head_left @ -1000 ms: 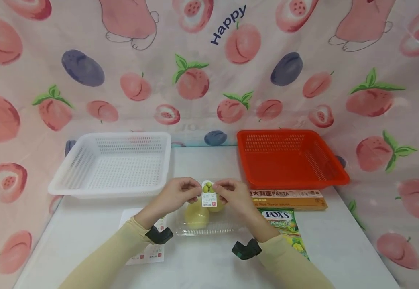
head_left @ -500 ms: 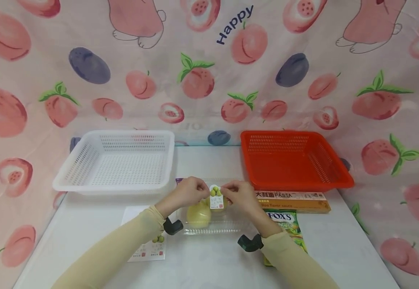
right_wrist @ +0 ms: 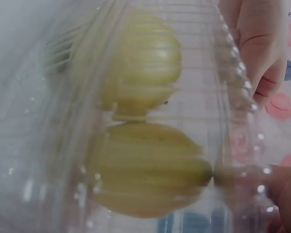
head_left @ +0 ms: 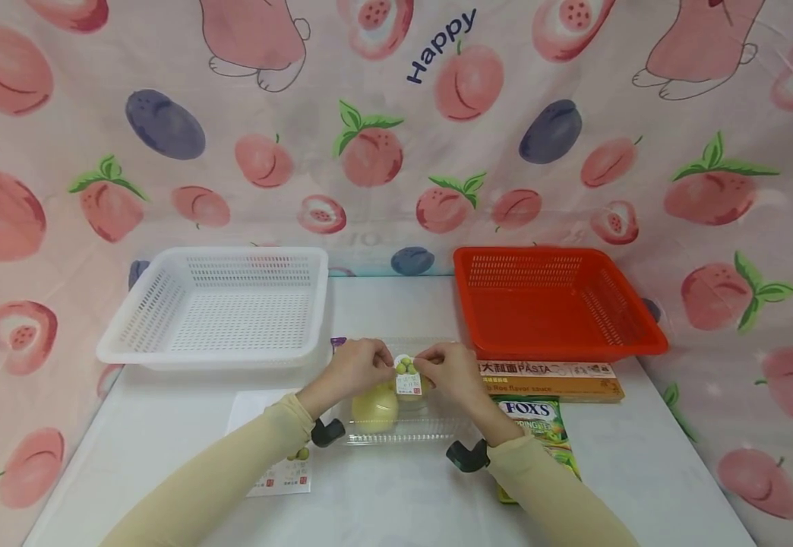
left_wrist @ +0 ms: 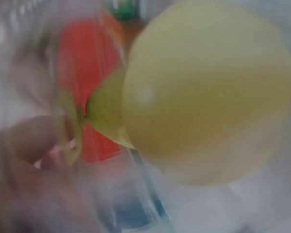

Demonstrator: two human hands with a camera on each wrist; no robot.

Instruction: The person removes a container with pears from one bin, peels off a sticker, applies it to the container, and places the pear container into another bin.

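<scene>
A small white label point(head_left: 409, 384) with a picture of green fruit and handwriting hangs over a clear plastic clamshell box point(head_left: 396, 437). My left hand point(head_left: 355, 371) pinches its left edge, and my right hand point(head_left: 453, 372) pinches its right edge. Inside the box sit two pale yellow pears point(head_left: 374, 409), one partly behind the label. The left wrist view has a large pear point(left_wrist: 208, 97) close up and blurred fingers point(left_wrist: 26, 141) at the left. Through the ribbed plastic, the right wrist view shows both pears point(right_wrist: 145, 170). Whether the label touches the lid I cannot tell.
A white basket point(head_left: 213, 355) stands back left, a red basket point(head_left: 560, 351) back right. Before the red one lie a pasta box point(head_left: 554, 387) and a green FOX'S candy bag point(head_left: 540, 425). Left of the clamshell is a label sheet point(head_left: 279, 480), partly under my left arm.
Both hands have brought the label slightly lower, closer to the box, still pinching its two edges. The head view has shifted a little. The baskets and packets stay put.
</scene>
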